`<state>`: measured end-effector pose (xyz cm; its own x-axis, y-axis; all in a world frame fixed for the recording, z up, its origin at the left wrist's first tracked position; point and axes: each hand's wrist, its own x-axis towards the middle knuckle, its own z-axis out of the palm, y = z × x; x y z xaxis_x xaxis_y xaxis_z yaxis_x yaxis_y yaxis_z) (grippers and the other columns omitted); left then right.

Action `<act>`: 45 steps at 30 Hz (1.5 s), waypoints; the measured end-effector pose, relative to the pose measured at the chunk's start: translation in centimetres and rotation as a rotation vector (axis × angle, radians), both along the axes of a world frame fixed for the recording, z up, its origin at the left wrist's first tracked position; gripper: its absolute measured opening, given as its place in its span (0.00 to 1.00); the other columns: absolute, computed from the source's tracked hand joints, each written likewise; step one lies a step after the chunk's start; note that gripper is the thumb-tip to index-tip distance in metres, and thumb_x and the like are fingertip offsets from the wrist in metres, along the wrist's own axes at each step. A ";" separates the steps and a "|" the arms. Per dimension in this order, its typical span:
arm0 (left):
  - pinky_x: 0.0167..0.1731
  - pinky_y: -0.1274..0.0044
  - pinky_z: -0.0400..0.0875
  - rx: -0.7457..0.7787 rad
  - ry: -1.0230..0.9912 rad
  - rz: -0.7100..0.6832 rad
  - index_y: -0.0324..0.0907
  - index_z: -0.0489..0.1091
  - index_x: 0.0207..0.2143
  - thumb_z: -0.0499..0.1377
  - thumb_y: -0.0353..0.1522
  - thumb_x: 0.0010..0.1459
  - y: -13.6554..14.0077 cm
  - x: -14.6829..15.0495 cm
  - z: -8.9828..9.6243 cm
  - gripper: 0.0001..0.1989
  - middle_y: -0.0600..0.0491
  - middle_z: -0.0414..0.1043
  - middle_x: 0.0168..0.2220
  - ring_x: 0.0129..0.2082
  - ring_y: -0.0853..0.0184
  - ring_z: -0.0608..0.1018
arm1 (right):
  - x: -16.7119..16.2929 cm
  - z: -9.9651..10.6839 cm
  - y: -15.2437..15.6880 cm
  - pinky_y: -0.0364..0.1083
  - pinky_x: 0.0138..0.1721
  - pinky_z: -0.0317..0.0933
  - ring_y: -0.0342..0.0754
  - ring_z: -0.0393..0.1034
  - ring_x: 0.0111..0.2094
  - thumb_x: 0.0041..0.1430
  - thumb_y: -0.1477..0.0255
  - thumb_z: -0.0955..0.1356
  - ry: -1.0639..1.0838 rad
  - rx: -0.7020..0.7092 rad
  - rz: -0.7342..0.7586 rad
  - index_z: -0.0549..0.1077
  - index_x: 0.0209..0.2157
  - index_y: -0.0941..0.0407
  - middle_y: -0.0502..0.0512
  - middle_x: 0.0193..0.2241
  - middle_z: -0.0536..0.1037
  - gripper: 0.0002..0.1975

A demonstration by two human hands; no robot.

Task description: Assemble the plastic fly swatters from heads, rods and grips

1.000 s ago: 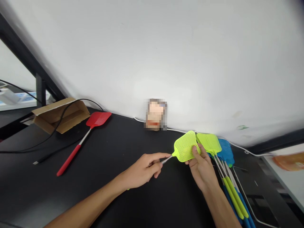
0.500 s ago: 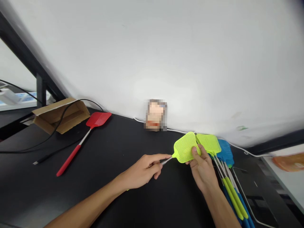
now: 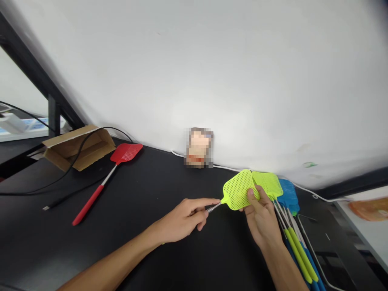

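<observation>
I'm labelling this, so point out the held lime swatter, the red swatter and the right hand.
Held lime swatter [image 3: 239, 190], head view: perforated paddle.
Red swatter [image 3: 98, 192], head view: upper handle.
Right hand [image 3: 262, 220], head view: its middle.

A bare left forearm [image 3: 121, 255] slants up from the lower left to a palm-down left hand [image 3: 184, 220], index finger [image 3: 206, 201] stretched rightward, other fingers curled. From the lower right, a bare right forearm [image 3: 286, 262] rises to an upright right hand [image 3: 261, 214], its thumb [image 3: 251, 197] opposing the fingers in a pinch.
</observation>
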<state>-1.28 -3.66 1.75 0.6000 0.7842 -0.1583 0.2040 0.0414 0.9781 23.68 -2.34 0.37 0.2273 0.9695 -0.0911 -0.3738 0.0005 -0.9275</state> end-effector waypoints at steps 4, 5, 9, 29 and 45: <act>0.26 0.82 0.60 -0.015 -0.022 -0.002 0.53 0.66 0.66 0.50 0.31 0.70 0.0 0.0 0.0 0.25 0.59 0.67 0.27 0.24 0.74 0.66 | 0.0 0.1 0.0 0.43 0.31 0.67 0.45 0.69 0.33 0.55 0.63 0.79 -0.010 -0.004 0.004 0.77 0.41 0.50 0.50 0.36 0.76 0.14; 0.26 0.82 0.60 -0.020 -0.030 -0.003 0.52 0.67 0.66 0.50 0.31 0.70 0.0 0.0 0.1 0.25 0.59 0.67 0.26 0.24 0.74 0.66 | 0.0 0.1 0.0 0.43 0.31 0.67 0.45 0.70 0.33 0.54 0.63 0.79 -0.010 -0.007 0.003 0.77 0.40 0.50 0.50 0.35 0.76 0.14; 0.24 0.82 0.59 -0.069 -0.059 -0.014 0.48 0.67 0.66 0.50 0.31 0.69 -0.1 0.0 0.3 0.25 0.59 0.65 0.26 0.22 0.74 0.65 | 0.1 0.1 0.0 0.43 0.32 0.67 0.45 0.70 0.33 0.54 0.63 0.79 0.011 -0.019 0.001 0.77 0.40 0.49 0.49 0.35 0.76 0.14; 0.21 0.81 0.56 -0.160 -0.141 -0.022 0.45 0.68 0.64 0.50 0.30 0.67 -0.4 0.1 0.5 0.25 0.61 0.62 0.24 0.18 0.76 0.61 | 0.6 -0.2 0.3 0.49 0.46 0.73 0.52 0.77 0.49 0.51 0.63 0.80 0.031 -0.044 0.006 0.78 0.42 0.48 0.51 0.48 0.82 0.17; 0.25 0.81 0.60 -0.055 -0.037 -0.013 0.49 0.68 0.65 0.49 0.30 0.69 -0.1 0.0 1.1 0.24 0.61 0.64 0.24 0.20 0.75 0.64 | -0.3 -0.1 0.0 0.49 0.44 0.74 0.52 0.77 0.47 0.51 0.63 0.80 0.047 -0.049 -0.031 0.76 0.43 0.49 0.51 0.43 0.82 0.19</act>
<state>-1.32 -3.76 2.80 0.6161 0.7671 -0.1785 0.1687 0.0929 0.9813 23.35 -2.36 0.30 0.2519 0.9562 -0.1493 -0.4174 -0.0318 -0.9082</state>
